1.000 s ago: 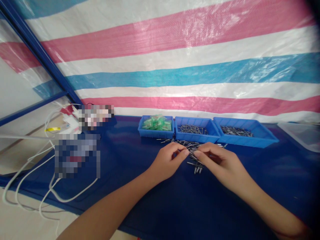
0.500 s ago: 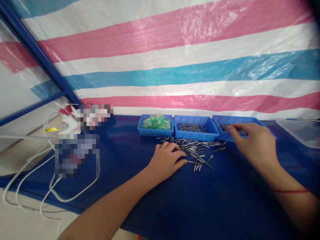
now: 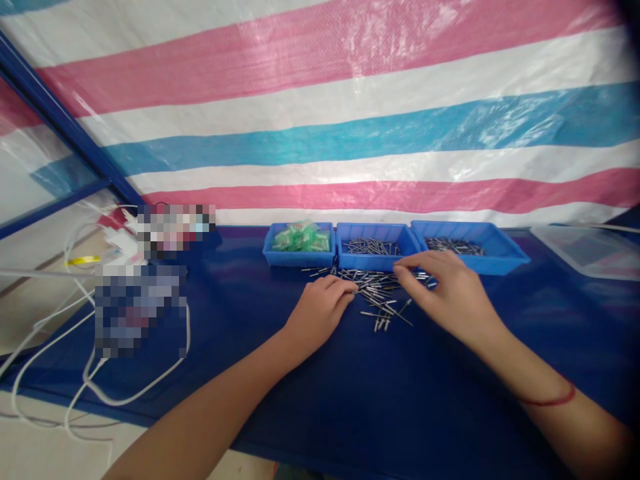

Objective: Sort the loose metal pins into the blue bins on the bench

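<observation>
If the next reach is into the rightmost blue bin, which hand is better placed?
Probably the right hand: it is just in front of the rightmost blue bin, near its front edge. The left hand is farther away, at the left side of the loose metal pins.

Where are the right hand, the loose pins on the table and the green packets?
Right hand (image 3: 450, 290): head view, on the back of the hand.
Loose pins (image 3: 375, 291): head view, middle of the pile.
Green packets (image 3: 301, 239): head view, middle of the heap.
</observation>
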The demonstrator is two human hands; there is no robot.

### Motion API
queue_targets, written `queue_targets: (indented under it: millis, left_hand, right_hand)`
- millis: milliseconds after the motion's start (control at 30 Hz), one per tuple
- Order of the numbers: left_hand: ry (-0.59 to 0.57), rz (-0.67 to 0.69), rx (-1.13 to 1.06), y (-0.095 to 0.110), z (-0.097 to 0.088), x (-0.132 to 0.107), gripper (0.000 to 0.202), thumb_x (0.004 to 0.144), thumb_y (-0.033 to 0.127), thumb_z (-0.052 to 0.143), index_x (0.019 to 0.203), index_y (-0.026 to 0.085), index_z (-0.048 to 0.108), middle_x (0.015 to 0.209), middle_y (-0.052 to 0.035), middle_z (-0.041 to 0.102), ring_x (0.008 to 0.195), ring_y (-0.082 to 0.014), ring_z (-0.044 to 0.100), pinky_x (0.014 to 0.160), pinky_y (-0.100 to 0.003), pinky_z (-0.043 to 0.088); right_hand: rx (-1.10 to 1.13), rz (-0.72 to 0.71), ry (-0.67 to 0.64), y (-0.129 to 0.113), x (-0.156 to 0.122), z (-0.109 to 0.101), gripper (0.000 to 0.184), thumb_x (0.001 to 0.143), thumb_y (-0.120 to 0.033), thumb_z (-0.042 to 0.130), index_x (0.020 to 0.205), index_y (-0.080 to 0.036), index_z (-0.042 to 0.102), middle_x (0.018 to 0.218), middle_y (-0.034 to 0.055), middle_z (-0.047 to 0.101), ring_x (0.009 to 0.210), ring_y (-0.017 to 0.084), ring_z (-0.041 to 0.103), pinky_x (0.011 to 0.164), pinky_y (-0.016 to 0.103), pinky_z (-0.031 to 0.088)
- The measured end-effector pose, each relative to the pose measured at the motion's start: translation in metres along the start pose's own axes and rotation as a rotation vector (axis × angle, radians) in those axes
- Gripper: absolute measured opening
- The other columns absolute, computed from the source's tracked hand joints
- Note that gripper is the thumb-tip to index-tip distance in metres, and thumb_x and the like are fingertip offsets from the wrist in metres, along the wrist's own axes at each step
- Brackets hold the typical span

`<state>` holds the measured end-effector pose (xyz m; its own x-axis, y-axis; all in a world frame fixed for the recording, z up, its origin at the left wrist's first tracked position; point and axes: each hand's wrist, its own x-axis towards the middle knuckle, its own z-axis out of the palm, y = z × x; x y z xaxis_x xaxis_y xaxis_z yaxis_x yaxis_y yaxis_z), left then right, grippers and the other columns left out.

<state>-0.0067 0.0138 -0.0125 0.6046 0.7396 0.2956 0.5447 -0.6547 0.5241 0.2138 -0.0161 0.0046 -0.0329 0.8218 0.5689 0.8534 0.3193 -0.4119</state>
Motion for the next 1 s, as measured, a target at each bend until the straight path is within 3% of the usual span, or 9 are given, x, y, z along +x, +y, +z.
queue_targets:
  millis: [167,333,433,567,767,1000]
  left_hand:
    - [0.118,-0.036,-0.233,0.005,0.001,0.001,0.021,0.089,0.023,0.054,0.108,0.018,0.062,0.1,-0.0046,0.067,0.09,-0.0165,0.061,0.083,-0.029,0.048]
    - [0.172,-0.059,-0.377,0.011,0.004,-0.001,0.02,0.087,0.023,0.057,0.106,0.018,0.062,0.097,-0.0039,0.066,0.084,-0.0147,0.061,0.078,-0.027,0.049]
    - [0.172,-0.085,-0.438,0.013,0.007,-0.002,0.02,0.086,0.023,0.059,0.105,0.018,0.062,0.097,-0.0037,0.066,0.083,-0.0142,0.061,0.076,-0.026,0.049]
    - [0.165,-0.145,-0.48,0.014,0.009,-0.002,0.02,0.085,0.025,0.06,0.103,0.017,0.062,0.099,-0.0049,0.064,0.081,-0.0137,0.061,0.072,-0.024,0.049]
    - [0.08,-0.161,-0.437,0.016,0.008,-0.003,0.017,0.087,0.031,0.058,0.091,0.016,0.064,0.086,-0.0034,0.063,0.076,-0.0134,0.058,0.068,-0.024,0.046]
    - [0.155,-0.165,-0.399,0.016,0.003,-0.002,0.016,0.082,0.031,0.063,0.087,0.016,0.062,0.082,-0.0013,0.061,0.066,-0.0107,0.053,0.063,-0.022,0.043]
  right_hand:
    - [0.234,0.102,-0.182,-0.023,-0.013,0.019,0.022,0.084,-0.04,0.059,0.091,-0.022,0.069,0.09,0.0055,0.071,0.088,0.024,0.062,0.079,0.038,0.046]
    - [0.533,0.287,-0.21,-0.026,-0.019,0.03,0.022,0.085,-0.04,0.058,0.086,-0.021,0.068,0.087,0.0041,0.07,0.08,0.021,0.062,0.073,0.034,0.047]
    - [0.633,0.325,-0.205,-0.028,-0.02,0.031,0.023,0.085,-0.041,0.058,0.085,-0.02,0.068,0.087,0.0041,0.069,0.081,0.02,0.062,0.071,0.032,0.047]
    - [0.614,0.295,-0.178,-0.033,-0.021,0.028,0.019,0.087,-0.037,0.057,0.086,-0.021,0.067,0.088,0.0043,0.069,0.084,0.021,0.061,0.074,0.033,0.046]
    - [0.529,0.103,-0.148,-0.038,-0.02,0.02,0.011,0.088,-0.026,0.057,0.088,-0.023,0.067,0.089,0.0024,0.067,0.08,0.016,0.059,0.07,0.029,0.044]
    - [0.469,0.03,-0.15,-0.036,-0.018,0.016,0.013,0.088,-0.022,0.055,0.093,-0.023,0.066,0.087,0.0021,0.066,0.081,0.016,0.059,0.072,0.029,0.044]
